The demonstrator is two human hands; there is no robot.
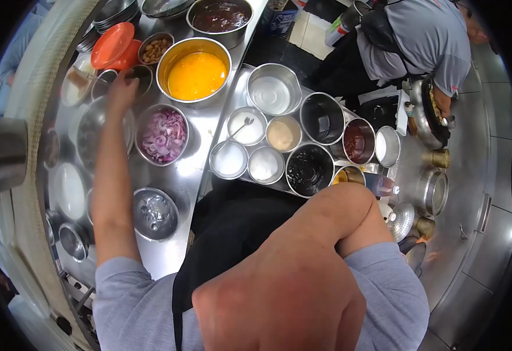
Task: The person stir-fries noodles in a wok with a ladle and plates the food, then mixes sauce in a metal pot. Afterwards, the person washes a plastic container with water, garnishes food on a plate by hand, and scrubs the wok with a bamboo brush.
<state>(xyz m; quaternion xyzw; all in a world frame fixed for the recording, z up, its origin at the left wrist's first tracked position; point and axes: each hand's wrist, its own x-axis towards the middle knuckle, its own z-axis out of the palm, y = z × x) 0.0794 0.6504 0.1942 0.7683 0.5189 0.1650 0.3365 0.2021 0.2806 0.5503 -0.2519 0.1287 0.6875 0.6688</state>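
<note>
My left hand (123,90) reaches out over the steel counter to a steel container (142,79) just below some orange bowls (114,47). Its fingers point away from me and are partly hidden, so what they touch is unclear. A steel bowl of sliced red onion (163,136) stands close to that forearm, and a pot of beaten egg (196,76) is beyond it to the right. Close to the camera, the back of my right hand (279,304) is raised and bent in front of my chest, with its fingers out of sight.
Seasoning pots, including dark sauce (309,169) and white powder (230,159), crowd the middle. A pot of brown sauce (219,16) sits at the far edge. At right, another person (425,41) works over a wok (428,111). A steel bowl (155,214) lies nearer me.
</note>
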